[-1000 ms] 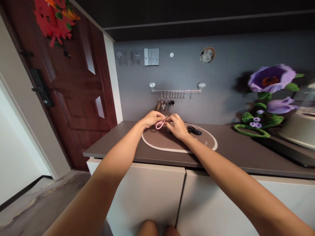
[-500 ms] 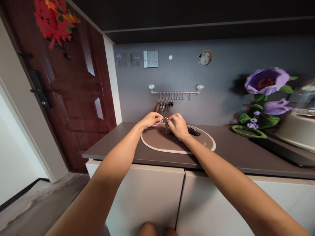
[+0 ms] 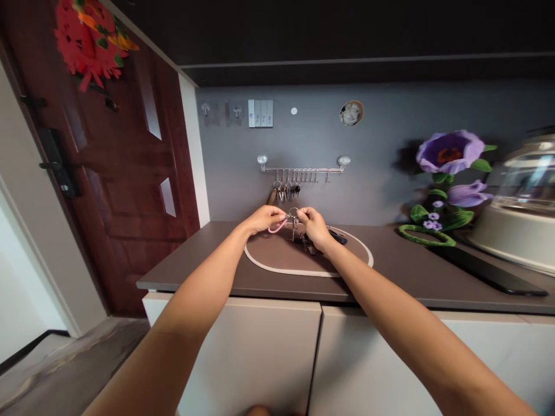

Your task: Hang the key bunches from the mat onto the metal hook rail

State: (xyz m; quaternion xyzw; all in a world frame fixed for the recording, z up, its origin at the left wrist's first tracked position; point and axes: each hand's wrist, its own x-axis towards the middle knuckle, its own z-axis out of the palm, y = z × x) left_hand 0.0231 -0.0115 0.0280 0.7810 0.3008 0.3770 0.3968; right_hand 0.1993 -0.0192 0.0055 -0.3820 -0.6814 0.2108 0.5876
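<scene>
My left hand (image 3: 262, 219) is closed in a pinch on a pink strap (image 3: 277, 229), which curves down below the fingers. Opposite it, my right hand (image 3: 315, 227) grips a metal key ring (image 3: 293, 208) between thumb and fingertips. A key (image 3: 293, 232) dangles from the ring between the two hands. Whether the strap's end is hooked on the ring is too small to tell. Under my right hand, more keys (image 3: 309, 245) lie on the brown oval mat (image 3: 277, 270), partly hidden by the hand. A dark object (image 3: 337, 236) rests on the mat behind my right wrist.
A hook rail (image 3: 302, 170) on the wall carries several hanging keys (image 3: 286, 191). To the right stand a purple flower ornament (image 3: 451, 153), a black phone-like slab (image 3: 489, 271) and a clear-domed appliance (image 3: 511, 231). A dark cabinet (image 3: 347, 34) overhangs the counter (image 3: 195, 260).
The key ring now shows upright between my fingertips, with a key hanging from it. The pink strap has swung lower below my left hand. The camera view has shifted slightly.
</scene>
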